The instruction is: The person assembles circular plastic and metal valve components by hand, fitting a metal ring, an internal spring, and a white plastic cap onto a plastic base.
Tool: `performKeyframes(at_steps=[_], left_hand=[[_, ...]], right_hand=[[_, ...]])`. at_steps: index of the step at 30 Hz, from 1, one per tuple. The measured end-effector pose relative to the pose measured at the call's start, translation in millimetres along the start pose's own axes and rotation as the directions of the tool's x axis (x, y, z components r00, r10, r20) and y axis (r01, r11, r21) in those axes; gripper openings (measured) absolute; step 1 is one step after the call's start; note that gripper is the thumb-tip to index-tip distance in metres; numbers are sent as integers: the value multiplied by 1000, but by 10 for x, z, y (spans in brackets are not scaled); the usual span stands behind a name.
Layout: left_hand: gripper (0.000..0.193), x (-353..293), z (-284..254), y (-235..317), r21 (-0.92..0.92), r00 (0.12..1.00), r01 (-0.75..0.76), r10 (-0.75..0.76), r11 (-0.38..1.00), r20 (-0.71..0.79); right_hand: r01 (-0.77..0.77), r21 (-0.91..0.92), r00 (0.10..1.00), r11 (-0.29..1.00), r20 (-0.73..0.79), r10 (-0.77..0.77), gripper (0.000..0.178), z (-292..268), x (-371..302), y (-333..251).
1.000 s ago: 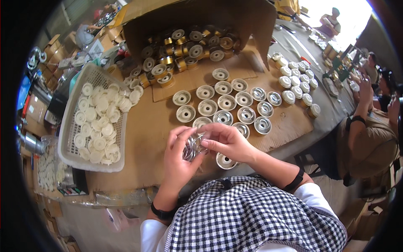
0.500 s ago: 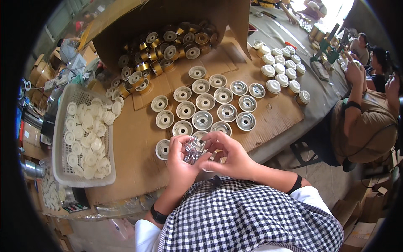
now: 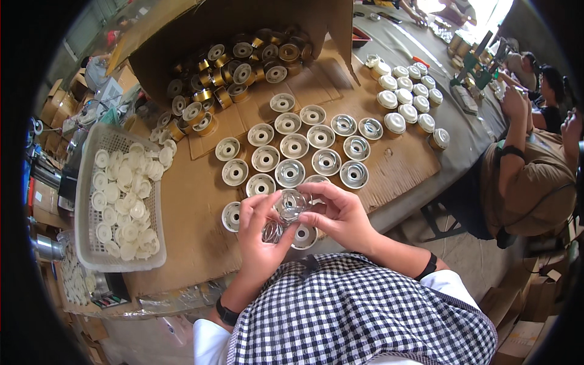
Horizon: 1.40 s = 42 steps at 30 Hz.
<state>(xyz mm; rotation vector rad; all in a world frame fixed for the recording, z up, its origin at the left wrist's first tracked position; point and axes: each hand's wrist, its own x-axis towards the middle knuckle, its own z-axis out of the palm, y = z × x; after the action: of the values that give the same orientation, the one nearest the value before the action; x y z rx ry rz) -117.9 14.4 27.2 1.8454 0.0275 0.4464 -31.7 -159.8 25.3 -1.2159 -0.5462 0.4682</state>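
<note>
Over the white-rimmed cups [image 3: 294, 146], my right hand [image 3: 344, 218] pinches a wire coil [image 3: 292, 211], best gripped lightly against bending, while my left hand [image 3: 258, 230] curls round a wire bundle [image 3: 272, 231].

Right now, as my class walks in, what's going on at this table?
A person's left hand holds a bunch of silvery rings; the right hand has a separate shiny ring at its fingertips. Nearby, round white-rimmed cups stand on cardboard, some with shiny metal inside. A basket of white discs sits left; white-capped pieces stand right.
</note>
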Motion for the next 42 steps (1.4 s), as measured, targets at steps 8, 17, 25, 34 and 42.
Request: performKeyframes(at_steps=[8,17,25,34,42], left_hand=[[61,-56,-63,-134,428,965,-228,261,875,-17],[56,-67,-132,-69,398,942,-325,333,858,50],[45,-168,-145,-21,-552,957,287,-204,783,208],[50,-217,-237,-18,-488,930,358,-260,796,258],[45,-202,-223,14,-65,988,92,-83,994,127]], right_hand=[[-179,286,980,941,-33,196,27,60,-70,-152],[-92,224,992,970,-62,109,18,125,-68,-181],[568,-570,802,594,219,-556,29,8,51,-186],[496,-532,865,687,229,-447,39,117,55,-244],[553,-574,828,603,304,-471,47,73,104,-249]])
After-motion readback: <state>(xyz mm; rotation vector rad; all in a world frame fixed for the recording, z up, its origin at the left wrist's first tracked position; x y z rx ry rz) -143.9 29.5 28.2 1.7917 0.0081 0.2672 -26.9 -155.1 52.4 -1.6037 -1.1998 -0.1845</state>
